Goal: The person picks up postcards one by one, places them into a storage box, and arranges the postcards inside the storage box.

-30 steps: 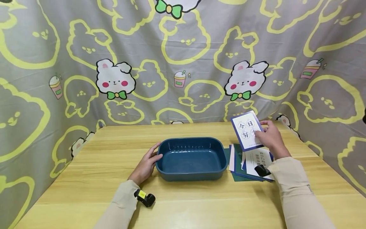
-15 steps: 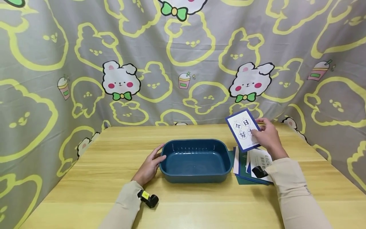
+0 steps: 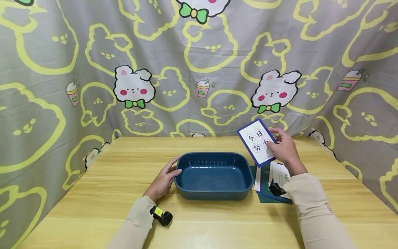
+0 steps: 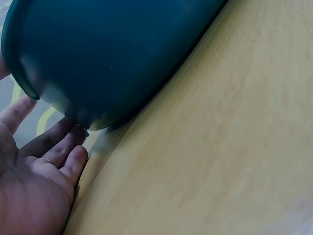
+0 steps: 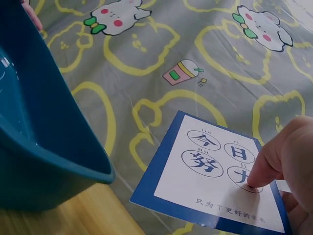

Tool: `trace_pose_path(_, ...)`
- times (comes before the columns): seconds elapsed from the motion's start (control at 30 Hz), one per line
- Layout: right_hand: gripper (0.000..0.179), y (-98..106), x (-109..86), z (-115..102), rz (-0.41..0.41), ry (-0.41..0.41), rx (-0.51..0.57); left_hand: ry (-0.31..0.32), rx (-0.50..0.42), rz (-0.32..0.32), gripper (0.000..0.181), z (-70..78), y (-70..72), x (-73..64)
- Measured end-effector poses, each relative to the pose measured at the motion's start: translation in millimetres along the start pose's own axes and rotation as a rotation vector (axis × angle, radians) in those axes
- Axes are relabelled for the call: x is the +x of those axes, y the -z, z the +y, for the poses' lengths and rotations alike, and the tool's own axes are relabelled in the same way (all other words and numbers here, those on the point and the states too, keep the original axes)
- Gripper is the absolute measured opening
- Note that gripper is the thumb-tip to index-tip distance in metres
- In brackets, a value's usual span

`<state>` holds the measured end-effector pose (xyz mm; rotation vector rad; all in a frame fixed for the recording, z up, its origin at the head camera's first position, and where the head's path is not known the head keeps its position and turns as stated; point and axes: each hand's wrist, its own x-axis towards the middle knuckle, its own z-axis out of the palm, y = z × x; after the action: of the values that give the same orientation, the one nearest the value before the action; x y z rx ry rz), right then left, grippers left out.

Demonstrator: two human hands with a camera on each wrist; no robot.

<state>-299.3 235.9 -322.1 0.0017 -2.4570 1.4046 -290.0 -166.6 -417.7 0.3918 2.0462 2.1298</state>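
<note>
My right hand pinches a white card with a blue border, thumb on its printed face and fingers behind. Four large circled Chinese characters show on the card, one partly under the thumb. It is held tilted, above the right end of a dark teal rectangular plastic basin. My left hand holds the basin's left end, thumb over the rim and fingers along the outside. In the left wrist view, fingertips are at the basin's curved corner. The basin's inside shows only its bare, shiny floor.
A loose pile of cards, green, blue-edged and white, lies right of the basin, partly under my right wrist. The wooden table ends at a grey cartoon-print curtain at the back and sides. Small black cameras sit on both wrists.
My right hand has carried the card left toward the basin, tilting it further. My left hand stays on the basin's end. The whole view has shifted slightly.
</note>
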Motion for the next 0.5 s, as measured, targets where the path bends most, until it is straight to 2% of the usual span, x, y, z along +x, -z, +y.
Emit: trace_pose_path(0.5,0.047,-16,3.0,-12,-0.038,0.053,0.022,0.004,-0.013,0.016,0.059,-0.9,-1.3,0.2)
